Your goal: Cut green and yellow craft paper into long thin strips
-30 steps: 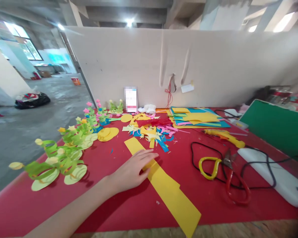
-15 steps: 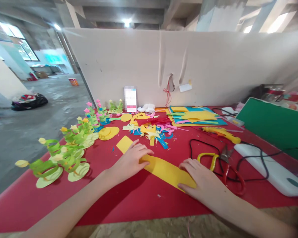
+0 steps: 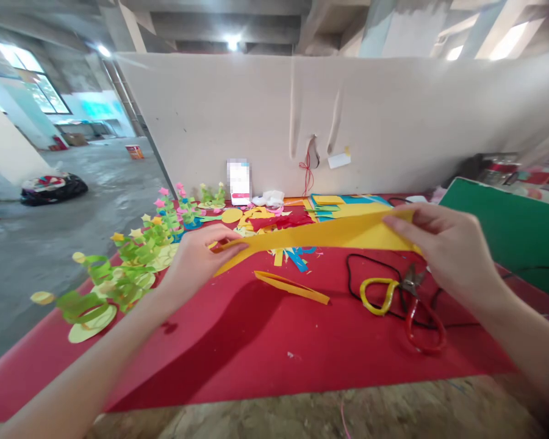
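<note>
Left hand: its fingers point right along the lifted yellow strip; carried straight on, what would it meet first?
Probably the right hand, which pinches the far end of the yellow strip that the left hand grips; depth is uncertain, but nothing else shows between them.

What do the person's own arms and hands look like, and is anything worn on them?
Both forearms are bare, with no sleeves in view. The left hand and the right hand wear no gloves, and no ring, watch or bracelet is visible. The fingers are slender, with short, unpainted nails as far as can be seen.

Both forearms were bare, no sleeves showing; the left hand (image 3: 196, 259) and right hand (image 3: 448, 250) wore no gloves or rings.
</note>
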Motion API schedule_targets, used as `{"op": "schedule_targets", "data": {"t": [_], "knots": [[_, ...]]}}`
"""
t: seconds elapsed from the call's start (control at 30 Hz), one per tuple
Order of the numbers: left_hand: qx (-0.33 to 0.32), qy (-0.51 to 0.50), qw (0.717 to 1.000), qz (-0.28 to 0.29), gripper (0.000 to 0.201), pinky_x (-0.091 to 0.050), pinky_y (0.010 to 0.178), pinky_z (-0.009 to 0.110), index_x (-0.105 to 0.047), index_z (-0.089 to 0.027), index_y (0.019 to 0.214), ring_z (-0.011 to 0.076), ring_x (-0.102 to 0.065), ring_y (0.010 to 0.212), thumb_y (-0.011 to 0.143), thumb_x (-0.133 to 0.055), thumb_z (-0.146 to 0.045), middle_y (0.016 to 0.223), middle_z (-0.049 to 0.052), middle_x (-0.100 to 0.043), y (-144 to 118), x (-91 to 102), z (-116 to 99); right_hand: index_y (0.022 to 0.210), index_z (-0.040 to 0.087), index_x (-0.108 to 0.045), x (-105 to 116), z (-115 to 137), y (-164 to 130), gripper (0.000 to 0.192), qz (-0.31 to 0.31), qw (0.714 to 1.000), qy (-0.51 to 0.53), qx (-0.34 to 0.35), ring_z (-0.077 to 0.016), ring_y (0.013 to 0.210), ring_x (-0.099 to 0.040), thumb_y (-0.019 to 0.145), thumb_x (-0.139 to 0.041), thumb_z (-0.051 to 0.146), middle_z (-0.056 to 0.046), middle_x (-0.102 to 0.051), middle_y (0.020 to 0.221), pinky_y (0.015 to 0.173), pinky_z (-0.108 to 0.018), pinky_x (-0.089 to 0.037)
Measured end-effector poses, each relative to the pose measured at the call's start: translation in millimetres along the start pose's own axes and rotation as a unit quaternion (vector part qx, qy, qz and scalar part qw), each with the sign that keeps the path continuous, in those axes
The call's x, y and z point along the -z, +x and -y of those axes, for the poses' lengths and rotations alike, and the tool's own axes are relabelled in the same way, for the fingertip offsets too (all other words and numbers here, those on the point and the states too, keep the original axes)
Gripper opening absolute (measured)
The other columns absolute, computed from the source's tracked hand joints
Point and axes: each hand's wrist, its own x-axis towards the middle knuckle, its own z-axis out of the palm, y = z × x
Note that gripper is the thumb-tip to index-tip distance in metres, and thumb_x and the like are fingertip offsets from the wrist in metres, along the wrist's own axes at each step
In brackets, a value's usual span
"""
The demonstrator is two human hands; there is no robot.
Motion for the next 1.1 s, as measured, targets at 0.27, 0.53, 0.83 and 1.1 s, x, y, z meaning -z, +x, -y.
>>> {"op": "schedule_targets", "data": {"t": [0.27,0.53,0.83,1.1], "knots": [[0.058,-0.004,0.998,0.005,0.019,-0.044,0.065,0.029,-0.059,-0.019,0.086,0.0195,-0.058,0.070,0.078,-0.045,-0.028,0.080,0.005,-0.063,5,0.8,26,0.079,0.029,-0.064,26,-26,40,0.012,-0.055,0.994,0.099,-0.001,-0.0159,0.065,-0.054,0.068,-0.064,0.031,0.000,-0.059,0.079,0.063,-0.032,-0.045],[0.106,-0.276,0.955,0.020,0.023,-0.047,0.069,0.028,-0.063,-0.019,0.070,0.0144,-0.058,0.068,0.070,-0.041,-0.011,0.075,0.002,-0.064,8,9.8,12,0.070,0.023,-0.065,29,-27,50,0.008,0.107,0.974,0.187,-0.067,-0.0137,0.056,-0.059,0.062,-0.068,0.024,0.000,-0.064,0.065,0.051,-0.027,-0.048],[0.126,-0.521,0.775,0.334,0.040,-0.043,0.086,0.031,-0.060,-0.022,0.101,0.0192,-0.055,0.101,0.087,-0.030,-0.043,0.108,0.005,-0.061,38,-40.8,-41,0.069,0.020,-0.067,-34,18,61,0.010,0.263,0.949,0.133,0.110,-0.0125,0.064,-0.058,0.062,-0.068,0.026,0.001,-0.064,0.067,0.055,-0.022,-0.046],[0.143,-0.358,0.868,0.312,0.026,-0.050,0.059,0.026,-0.060,-0.020,0.100,0.0211,-0.064,0.076,0.080,-0.048,-0.031,0.084,0.005,-0.068,46,-27.5,-44,0.077,0.020,-0.064,-40,29,63,0.010,0.225,0.946,0.089,0.216,-0.0144,0.069,-0.057,0.068,-0.062,0.024,0.000,-0.063,0.073,0.061,-0.027,-0.047]]}}
